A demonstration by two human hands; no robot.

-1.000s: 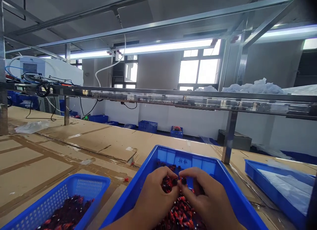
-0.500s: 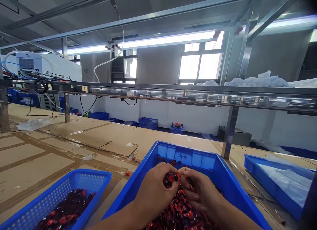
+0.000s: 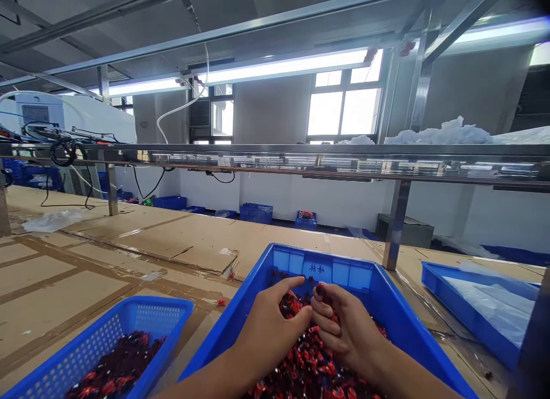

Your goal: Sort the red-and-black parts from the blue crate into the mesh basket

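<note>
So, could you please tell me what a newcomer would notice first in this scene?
Most striking is the big blue bin in the bottom centre, heaped with small red and black parts, with the left hand and right hand meeting on the pile. At lower left a blue mesh basket holds more of them, and a bright tube light runs overhead.

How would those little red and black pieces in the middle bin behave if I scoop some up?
Probably light and loose: the pieces lie in a jumbled heap around the left hand and right hand. Their glints suggest smooth surfaces, so some would likely slip back into the blue bin.
</note>
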